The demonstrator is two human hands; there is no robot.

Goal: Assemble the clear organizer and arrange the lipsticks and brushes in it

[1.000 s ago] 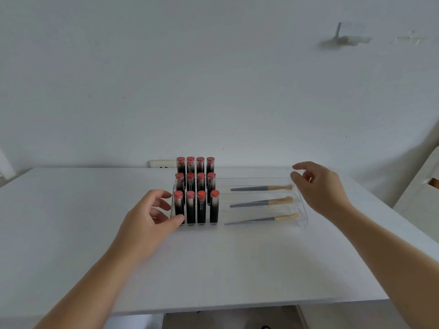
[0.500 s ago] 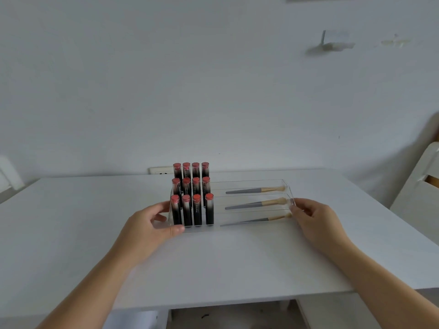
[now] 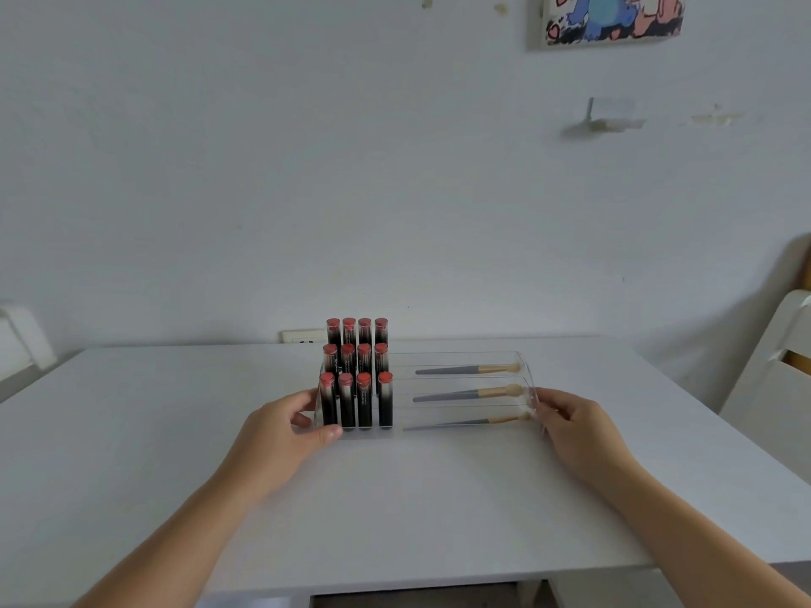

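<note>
the clear organizer (image 3: 456,379) sits mid-table (image 3: 131,432) with twelve lipsticks (image 3: 356,375) upright and three brushes (image 3: 467,393) lying in their trays, so the task looks essentially done, left hand (image 3: 281,436) and right hand (image 3: 575,427) gripping its ends

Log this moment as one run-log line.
left hand: grips organizer left end | right hand: grips right end | lipsticks: upright, three rows | brushes: lying flat, one per tier | table

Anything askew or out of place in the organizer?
Nothing stands out. Twelve lipsticks stand upright in the clear organizer; three brushes lie parallel. Left hand and right hand grip its ends.
</note>
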